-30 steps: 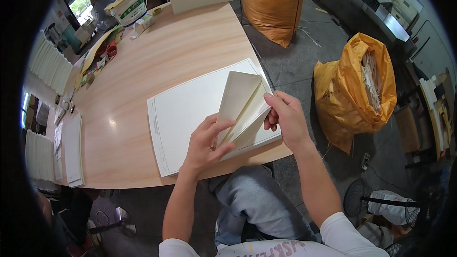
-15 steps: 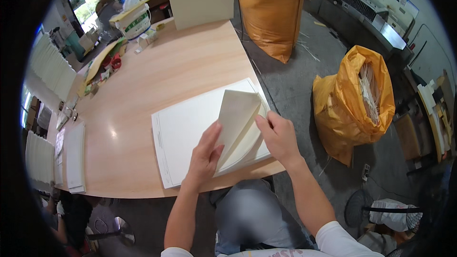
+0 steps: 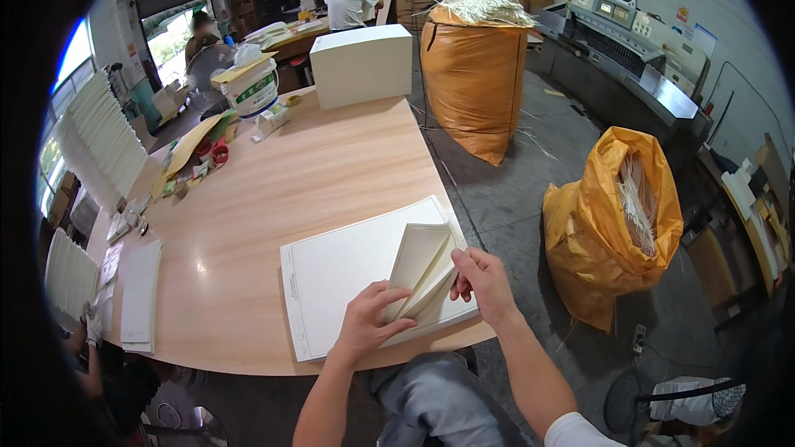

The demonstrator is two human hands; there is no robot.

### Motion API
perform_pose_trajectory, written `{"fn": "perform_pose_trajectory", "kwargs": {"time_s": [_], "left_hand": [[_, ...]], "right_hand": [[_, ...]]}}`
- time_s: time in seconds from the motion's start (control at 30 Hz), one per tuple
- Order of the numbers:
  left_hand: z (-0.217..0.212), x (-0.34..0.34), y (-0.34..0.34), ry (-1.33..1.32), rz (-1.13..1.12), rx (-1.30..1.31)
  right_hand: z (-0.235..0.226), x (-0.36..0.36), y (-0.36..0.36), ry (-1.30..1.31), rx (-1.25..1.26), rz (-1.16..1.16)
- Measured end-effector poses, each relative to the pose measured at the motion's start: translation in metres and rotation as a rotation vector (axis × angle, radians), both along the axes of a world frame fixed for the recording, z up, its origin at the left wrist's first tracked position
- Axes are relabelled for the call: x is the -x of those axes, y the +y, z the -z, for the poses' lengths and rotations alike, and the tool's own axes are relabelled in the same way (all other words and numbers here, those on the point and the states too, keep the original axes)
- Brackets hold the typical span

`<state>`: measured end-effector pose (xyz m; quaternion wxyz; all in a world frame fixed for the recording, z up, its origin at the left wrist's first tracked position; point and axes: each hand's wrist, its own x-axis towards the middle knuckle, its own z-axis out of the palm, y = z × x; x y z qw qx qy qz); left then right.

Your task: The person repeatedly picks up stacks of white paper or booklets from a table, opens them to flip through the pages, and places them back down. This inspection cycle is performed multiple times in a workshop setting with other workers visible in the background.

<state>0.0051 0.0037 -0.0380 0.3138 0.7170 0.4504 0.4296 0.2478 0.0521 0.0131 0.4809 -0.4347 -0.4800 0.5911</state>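
Several cream paper sheets (image 3: 420, 255), bent up and fanned apart at the top, stand over a stack of large white printed sheets (image 3: 348, 257) near the table's front right edge. My left hand (image 3: 370, 314) holds their lower left side, its fingers and thumb curved around the paper. With thumb and fingers closed, my right hand (image 3: 483, 281) pinches the right edge of the sheets. Its lower fingers curl in, and their tips are partly hidden.
A large white block-like stack (image 3: 362, 69) stands at the table's far end. White bucket (image 3: 250, 87), red tape rolls (image 3: 219, 153) and a paper pile (image 3: 142, 294) lie leftward. Orange sacks (image 3: 584, 240) of paper strips stand right. Two people are farther back; a gloved hand (image 3: 93, 327) shows at left.
The view has tilted up, so the table and sacks sit lower in it. My left hand has turned and slid toward the lower end of the sheets; my right hand still pinches their edge.
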Motion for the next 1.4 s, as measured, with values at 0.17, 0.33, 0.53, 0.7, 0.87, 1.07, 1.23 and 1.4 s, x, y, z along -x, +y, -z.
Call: {"fn": "perform_pose_trajectory", "kwargs": {"time_s": [0.17, 0.33, 0.53, 0.7, 0.87, 1.07, 1.23, 1.4], "left_hand": [[0.001, -0.013, -0.002, -0.083, -0.145, -0.174], [-0.004, -0.006, 0.0, 0.154, 0.014, -0.227], [0.008, -0.003, 0.002, 0.078, -0.003, -0.163], [0.019, 0.004, 0.001, -0.083, -0.026, -0.029], [0.012, -0.003, 0.005, 0.118, 0.024, -0.231], [0.007, -0.012, -0.009, 0.7, 0.117, -0.547], [0.021, -0.002, -0.025, 0.882, -0.076, -0.543], [0.038, 0.066, -0.086, 0.793, -0.662, -0.354]], "right_hand": [[0.021, 0.007, 0.003, -0.541, -0.349, 0.136], [0.006, 0.002, 0.004, 0.171, 0.048, -0.006], [0.006, -0.005, 0.002, 0.132, 0.069, -0.055], [0.04, -0.01, -0.013, -0.465, -0.449, 0.378], [0.066, -0.014, -0.04, -0.986, -0.933, -0.08], [0.086, -0.011, -0.05, -1.018, -0.783, -0.342], [0.091, -0.014, -0.045, -0.943, -0.594, -0.432], [0.088, -0.013, -0.046, -0.902, -0.696, -0.368]]}}
